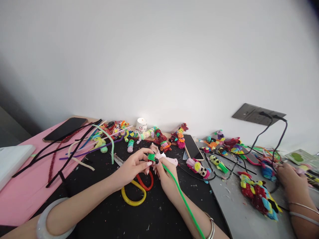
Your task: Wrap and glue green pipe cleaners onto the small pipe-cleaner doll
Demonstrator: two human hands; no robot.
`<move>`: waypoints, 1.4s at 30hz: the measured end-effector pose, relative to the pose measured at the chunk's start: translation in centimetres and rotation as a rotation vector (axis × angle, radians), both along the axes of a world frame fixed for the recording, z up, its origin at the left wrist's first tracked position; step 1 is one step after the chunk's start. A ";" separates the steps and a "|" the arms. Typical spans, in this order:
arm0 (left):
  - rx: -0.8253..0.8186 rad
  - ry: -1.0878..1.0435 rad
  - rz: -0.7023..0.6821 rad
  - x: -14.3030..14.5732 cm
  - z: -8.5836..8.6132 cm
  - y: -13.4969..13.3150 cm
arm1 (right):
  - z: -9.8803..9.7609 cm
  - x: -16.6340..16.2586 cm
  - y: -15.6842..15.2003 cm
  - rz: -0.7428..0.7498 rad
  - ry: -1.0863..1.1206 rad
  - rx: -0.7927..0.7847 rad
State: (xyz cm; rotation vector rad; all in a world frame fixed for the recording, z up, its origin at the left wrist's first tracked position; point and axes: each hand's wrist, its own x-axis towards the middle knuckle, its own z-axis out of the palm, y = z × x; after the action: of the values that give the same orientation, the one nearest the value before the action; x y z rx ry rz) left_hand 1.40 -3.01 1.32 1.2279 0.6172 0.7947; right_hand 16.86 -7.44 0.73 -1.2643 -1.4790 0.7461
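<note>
My left hand (137, 163) is closed in a pinch on the short, wound end of a bright green pipe cleaner. My right hand (166, 174), with dark nail polish, is closed close beside it on the same strand. The long tail of the green pipe cleaner (179, 192) runs down over my right wrist. A pale pink fuzzy piece (173, 161) shows between and behind my fingers; its shape is partly hidden. Beneath my hands lie scissors (134, 201) with a yellow and a red handle loop, their blades partly covered by my left hand.
Several pipe-cleaner dolls (163, 139) line the wall beside a paper cup (141, 124). Phones lie left (65, 128) and right (193, 147). Loose pipe cleaners (74, 151) cross a pink board (22, 179). At right, another person's hand (292, 179) works near cables plugged into a socket (258, 114).
</note>
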 end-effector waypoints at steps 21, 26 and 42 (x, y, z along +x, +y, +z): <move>-0.289 -0.178 0.004 -0.2 0.0 -0.1 | -0.4 0.5 0.2 0.045 0.087 0.042; -0.368 -0.194 -0.005 -0.2 0.1 -0.1 | -0.1 0.3 0.1 0.013 0.063 0.008; -0.508 -0.258 -0.113 -0.4 0.0 -0.3 | -0.2 0.1 0.0 0.062 0.102 -0.038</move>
State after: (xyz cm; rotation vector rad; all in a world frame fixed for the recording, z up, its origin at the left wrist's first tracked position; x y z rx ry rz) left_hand 1.00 -3.27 1.33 0.6762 0.4924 0.6361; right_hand 16.92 -7.49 0.49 -1.1954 -1.4329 0.8702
